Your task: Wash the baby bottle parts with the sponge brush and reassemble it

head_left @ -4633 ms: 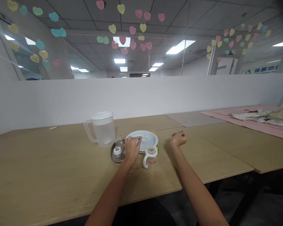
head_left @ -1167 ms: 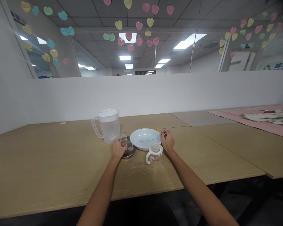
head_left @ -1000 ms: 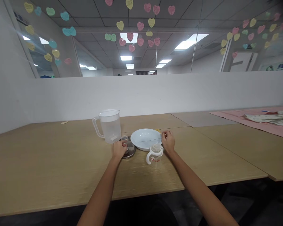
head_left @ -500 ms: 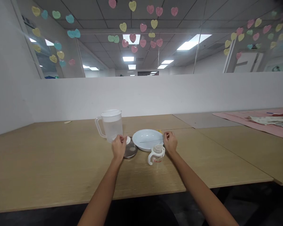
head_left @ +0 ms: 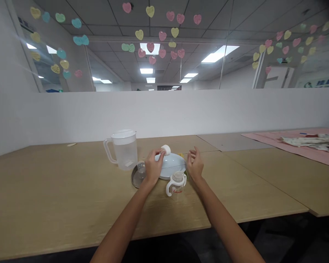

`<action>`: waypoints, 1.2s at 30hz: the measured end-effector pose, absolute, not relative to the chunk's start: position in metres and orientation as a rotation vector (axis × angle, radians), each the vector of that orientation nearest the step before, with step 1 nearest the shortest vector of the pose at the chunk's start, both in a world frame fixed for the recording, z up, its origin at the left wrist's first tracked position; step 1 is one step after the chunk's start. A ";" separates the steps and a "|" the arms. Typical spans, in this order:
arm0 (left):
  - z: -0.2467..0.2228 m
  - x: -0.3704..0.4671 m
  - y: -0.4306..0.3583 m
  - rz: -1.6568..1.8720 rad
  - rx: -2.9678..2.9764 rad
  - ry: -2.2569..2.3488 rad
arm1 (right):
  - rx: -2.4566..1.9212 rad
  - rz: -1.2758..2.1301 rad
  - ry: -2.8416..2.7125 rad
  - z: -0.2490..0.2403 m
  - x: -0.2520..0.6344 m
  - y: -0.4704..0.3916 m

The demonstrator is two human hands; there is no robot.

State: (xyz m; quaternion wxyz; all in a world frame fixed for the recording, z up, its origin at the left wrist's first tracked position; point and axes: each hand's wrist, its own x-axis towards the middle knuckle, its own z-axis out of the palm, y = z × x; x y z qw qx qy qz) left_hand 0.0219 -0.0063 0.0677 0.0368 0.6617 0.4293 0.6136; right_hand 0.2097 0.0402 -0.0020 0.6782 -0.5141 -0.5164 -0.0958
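Note:
My left hand [head_left: 153,166] pinches a small white bottle cap [head_left: 166,149] between thumb and fingers, raised over the left rim of a pale blue-white bowl [head_left: 171,160]. A thin dark wire-like line lies across the bowl; I cannot tell what its right end joins. My right hand [head_left: 195,164] is at the bowl's right side, fingers raised and apart, with nothing visible in them. In front of the bowl stands a clear baby bottle [head_left: 177,184] with white handles and red lettering. A round metal dish [head_left: 134,177] with a small clear cup [head_left: 141,168] is left of my left hand.
A translucent pitcher [head_left: 124,149] with a handle stands behind the metal dish. Something yellow [head_left: 181,155] shows behind the bowl. At the far right a pink cloth [head_left: 263,140] bears patterned fabric. A white wall [head_left: 164,113] runs along the table's back.
My left hand has moved right with the white cap, from above the metal dish to the bowl, uncovering the clear cup. The fingers of my right hand have spread. The view has shifted slightly.

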 end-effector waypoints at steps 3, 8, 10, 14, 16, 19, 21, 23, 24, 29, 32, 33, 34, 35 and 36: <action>0.080 0.041 0.003 1.699 2.213 1.233 | -1.043 -0.372 -1.354 -0.001 0.206 0.039; 0.095 0.059 0.015 1.173 2.646 1.235 | -0.968 -0.519 -1.519 0.001 0.206 0.041; 0.098 0.064 0.014 0.990 2.802 1.255 | -0.961 -0.517 -1.548 0.002 0.206 0.042; 0.103 0.070 0.006 0.773 2.987 1.189 | -0.955 -0.467 -1.549 0.000 0.206 0.042; 0.104 0.071 0.003 0.757 2.996 1.150 | -0.953 -0.453 -1.552 0.000 0.206 0.041; 0.108 0.068 -0.004 0.792 2.930 1.120 | -0.953 -0.505 -1.606 0.002 0.210 0.040; 0.111 0.064 -0.011 0.810 2.885 1.111 | -0.958 -0.559 -1.634 0.003 0.213 0.039; 0.113 0.062 -0.021 0.826 2.873 1.092 | -0.954 -0.599 -1.634 0.003 0.218 0.040; 0.113 0.061 -0.027 0.837 2.878 1.081 | -0.952 -0.609 -1.633 0.003 0.221 0.040; 0.107 0.060 -0.054 0.900 2.924 1.032 | -0.969 -0.605 -1.644 -0.001 0.235 0.042; 0.103 0.059 -0.060 0.888 2.985 1.048 | -0.937 -0.613 -1.628 -0.003 0.238 0.042; 0.103 0.058 -0.060 0.874 3.016 1.057 | -0.922 -0.621 -1.622 -0.003 0.237 0.041; 0.103 0.057 -0.059 0.868 3.042 1.064 | -0.910 -0.635 -1.615 -0.003 0.235 0.040; 0.103 0.055 -0.057 0.878 3.058 1.065 | -0.908 -0.654 -1.603 -0.002 0.232 0.039; 0.103 0.054 -0.054 0.907 3.058 1.061 | -0.914 -0.680 -1.586 -0.002 0.228 0.038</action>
